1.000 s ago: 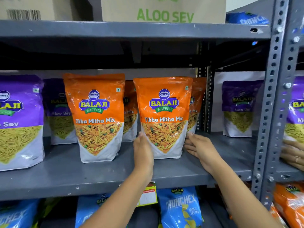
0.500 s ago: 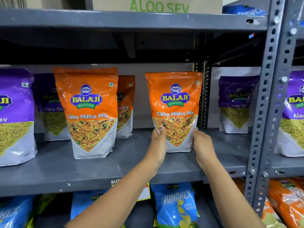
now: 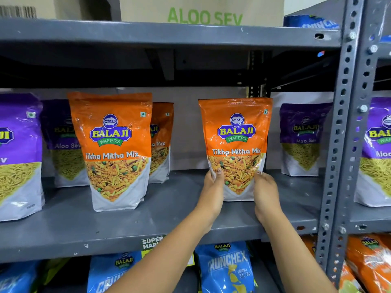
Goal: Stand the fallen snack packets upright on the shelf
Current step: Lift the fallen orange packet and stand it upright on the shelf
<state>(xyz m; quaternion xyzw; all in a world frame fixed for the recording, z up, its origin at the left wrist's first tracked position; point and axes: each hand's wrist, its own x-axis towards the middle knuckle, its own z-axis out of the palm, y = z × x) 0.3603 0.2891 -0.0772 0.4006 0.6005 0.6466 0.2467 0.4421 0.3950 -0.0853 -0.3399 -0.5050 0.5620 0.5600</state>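
An orange Tikha Mitha Mix packet (image 3: 236,132) stands upright on the grey middle shelf (image 3: 169,216), right of centre. My left hand (image 3: 212,192) grips its lower left edge and my right hand (image 3: 265,192) grips its lower right edge. To the left a second orange packet (image 3: 114,149) stands upright near the shelf front, with a third orange packet (image 3: 161,142) upright behind it. Purple Aloo Sev packets stand at the far left (image 3: 18,157), behind it (image 3: 63,142) and at the back right (image 3: 301,138).
A perforated grey upright post (image 3: 342,127) bounds the shelf on the right, with another purple packet (image 3: 376,153) beyond it. An Aloo Sev carton (image 3: 203,9) sits on the top shelf. Blue Crunchex packets (image 3: 228,269) and orange packets (image 3: 368,263) fill the shelf below.
Both hands have carried the orange packet to the right and slightly back along the shelf, and now hold its lower edges there. The other packets have not moved.
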